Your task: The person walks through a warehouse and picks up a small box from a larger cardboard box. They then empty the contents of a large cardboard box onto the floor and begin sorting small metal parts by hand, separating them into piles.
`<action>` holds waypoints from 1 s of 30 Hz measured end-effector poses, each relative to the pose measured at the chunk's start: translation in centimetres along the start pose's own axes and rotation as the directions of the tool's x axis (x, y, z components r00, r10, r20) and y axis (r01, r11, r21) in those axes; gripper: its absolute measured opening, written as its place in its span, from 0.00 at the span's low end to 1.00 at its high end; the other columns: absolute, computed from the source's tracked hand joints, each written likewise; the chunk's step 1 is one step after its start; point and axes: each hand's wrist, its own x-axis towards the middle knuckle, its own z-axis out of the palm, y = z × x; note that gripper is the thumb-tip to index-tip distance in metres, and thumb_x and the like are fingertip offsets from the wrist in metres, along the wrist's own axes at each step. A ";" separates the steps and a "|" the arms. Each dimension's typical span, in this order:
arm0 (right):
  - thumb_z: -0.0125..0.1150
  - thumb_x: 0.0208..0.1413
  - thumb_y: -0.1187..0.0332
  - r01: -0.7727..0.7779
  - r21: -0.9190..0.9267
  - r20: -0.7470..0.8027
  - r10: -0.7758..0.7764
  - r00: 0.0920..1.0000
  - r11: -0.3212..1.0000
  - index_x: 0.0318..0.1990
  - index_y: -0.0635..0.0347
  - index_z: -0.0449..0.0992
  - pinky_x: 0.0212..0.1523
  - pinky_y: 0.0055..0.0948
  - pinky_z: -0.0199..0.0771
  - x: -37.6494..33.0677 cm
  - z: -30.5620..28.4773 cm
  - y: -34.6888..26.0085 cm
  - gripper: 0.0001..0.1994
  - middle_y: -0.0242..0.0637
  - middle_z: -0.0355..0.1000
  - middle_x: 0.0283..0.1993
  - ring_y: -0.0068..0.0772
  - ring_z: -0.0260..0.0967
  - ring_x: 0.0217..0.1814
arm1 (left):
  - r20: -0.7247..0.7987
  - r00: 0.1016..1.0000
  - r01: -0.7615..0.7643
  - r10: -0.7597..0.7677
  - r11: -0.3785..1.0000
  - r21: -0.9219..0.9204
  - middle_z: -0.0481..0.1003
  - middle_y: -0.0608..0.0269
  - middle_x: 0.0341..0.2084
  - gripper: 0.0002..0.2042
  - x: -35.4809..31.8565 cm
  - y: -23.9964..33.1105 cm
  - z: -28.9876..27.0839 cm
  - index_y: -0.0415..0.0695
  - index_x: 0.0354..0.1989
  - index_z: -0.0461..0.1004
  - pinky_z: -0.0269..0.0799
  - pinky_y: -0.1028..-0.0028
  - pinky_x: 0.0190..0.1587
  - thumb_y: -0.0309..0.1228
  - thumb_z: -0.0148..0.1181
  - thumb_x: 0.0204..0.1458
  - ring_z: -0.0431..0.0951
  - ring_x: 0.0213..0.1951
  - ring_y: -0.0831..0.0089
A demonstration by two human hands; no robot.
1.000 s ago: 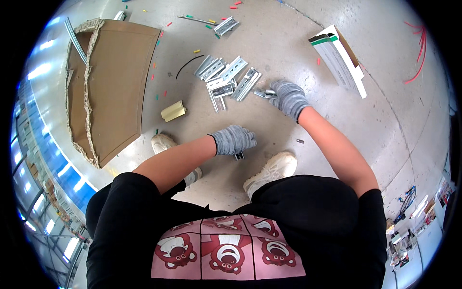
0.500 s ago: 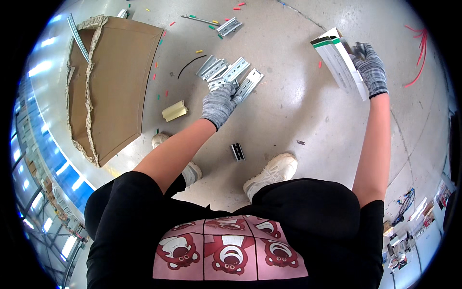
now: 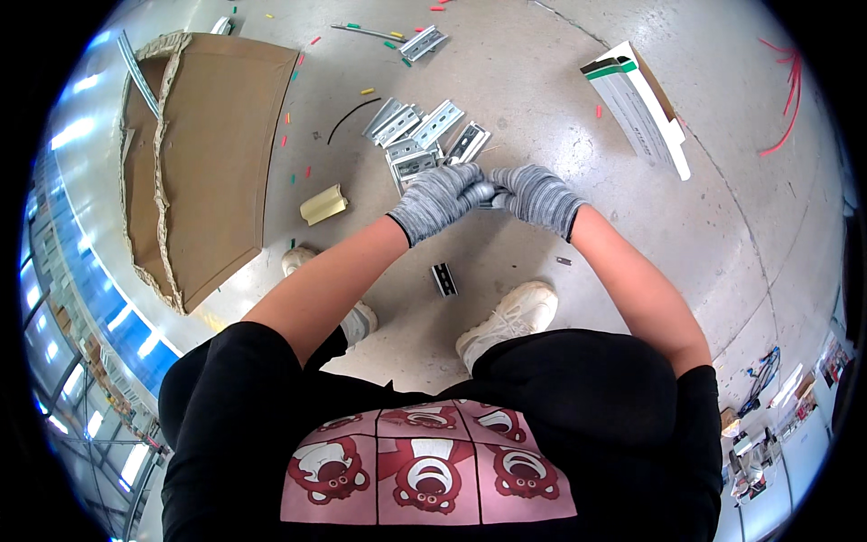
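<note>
1. The concrete floor (image 3: 542, 117) carries everything here; you stand over it, both shoes near its lower middle.
2. A big flattened cardboard box (image 3: 203, 154) lies toward the floor's left edge, with a metal strip at its far corner. What it holds, if anything, cannot be told.
3. A long white carton (image 3: 643, 108) lies open toward the far right; its inside is not visible.
4. A heap of short silver channel pieces (image 3: 420, 135) lies just beyond your hands, long axes mostly running away from you and rightward.
5. Your left hand (image 3: 435, 200) and right hand (image 3: 540, 197), both in grey knit gloves, meet fingertip to fingertip above the heap's near edge.
6. Between them sits a small metal part (image 3: 488, 191), fingers of both hands clenched on it; its shape is mostly hidden.
7. One short channel piece (image 3: 443, 279) lies alone on the floor between your shoes, nearer your left hand.
8. A yellowish block (image 3: 322, 204) lies left of your hands.
</note>
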 end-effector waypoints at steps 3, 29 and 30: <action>0.50 0.57 0.72 -0.165 0.582 0.057 0.162 0.985 0.797 0.48 0.64 0.68 0.34 0.27 0.75 -1.1 1.2 3.3 0.12 0.40 0.74 0.37 0.30 0.73 0.35 | -0.269 0.962 0.031 -0.035 0.999 -0.019 0.76 0.54 0.28 0.14 1.8 -2.9 0.9 0.42 0.38 0.72 0.71 0.63 0.40 0.41 0.57 0.53 0.77 0.34 0.57; 0.57 0.56 0.66 0.221 0.961 -0.262 0.291 0.920 0.166 0.47 0.60 0.69 0.36 0.27 0.79 -3.6 -1.9 4.5 0.13 0.38 0.74 0.36 0.31 0.75 0.34 | -0.199 0.973 0.173 -0.114 0.935 0.310 0.77 0.55 0.33 0.16 1.4 -1.7 1.3 0.41 0.43 0.72 0.72 0.63 0.41 0.40 0.58 0.52 0.77 0.37 0.60; 0.56 0.57 0.67 0.233 0.965 -0.259 0.287 0.922 0.123 0.46 0.60 0.69 0.33 0.28 0.79 -3.6 -1.7 3.7 0.12 0.37 0.72 0.33 0.30 0.74 0.30 | -0.199 0.968 0.214 -0.155 0.923 0.320 0.76 0.54 0.32 0.17 1.8 -1.9 1.4 0.43 0.42 0.72 0.72 0.61 0.40 0.42 0.58 0.51 0.77 0.37 0.58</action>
